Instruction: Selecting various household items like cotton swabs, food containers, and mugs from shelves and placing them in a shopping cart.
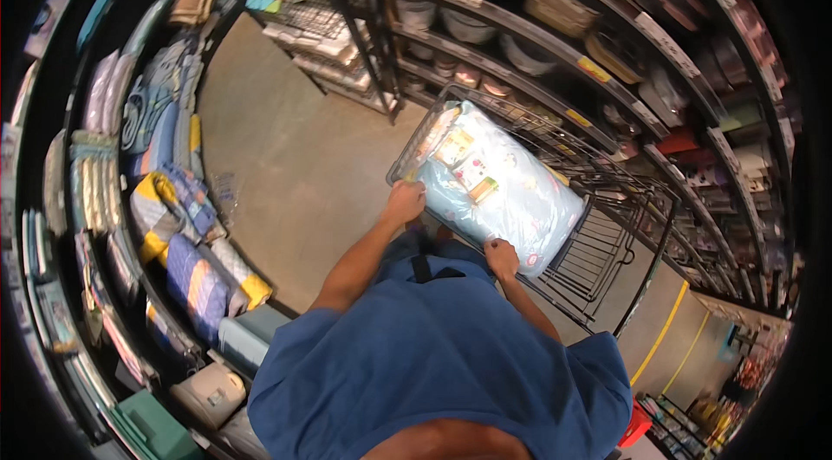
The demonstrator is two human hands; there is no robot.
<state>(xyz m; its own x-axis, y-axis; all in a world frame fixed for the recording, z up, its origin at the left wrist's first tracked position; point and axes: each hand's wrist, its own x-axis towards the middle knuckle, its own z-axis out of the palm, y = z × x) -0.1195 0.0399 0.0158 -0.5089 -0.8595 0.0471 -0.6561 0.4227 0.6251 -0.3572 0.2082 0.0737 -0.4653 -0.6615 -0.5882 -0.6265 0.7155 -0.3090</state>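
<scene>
A black wire shopping cart (604,252) stands before me, turned at an angle. Across its basket lies a large, pale blue package (513,174) in shiny clear plastic, with a printed label panel on it. My left hand (407,202) is curled over the near rim by the left corner of the basket, right against the package. Farther right along the same side, my right hand (502,257) is closed at the rim, close to the package's lower edge. The fingertips of both hands are partly hidden, so whether they also pinch the plastic is unclear.
Shelves with price tags (666,41) and plastic tubs (469,25) rise just beyond the cart. On my left, shelving holds folded quilts (195,278) and storage bins (208,395). A wire rack (325,12) stands ahead. Concrete floor (286,135) lies between, with yellow lines (660,333) at right.
</scene>
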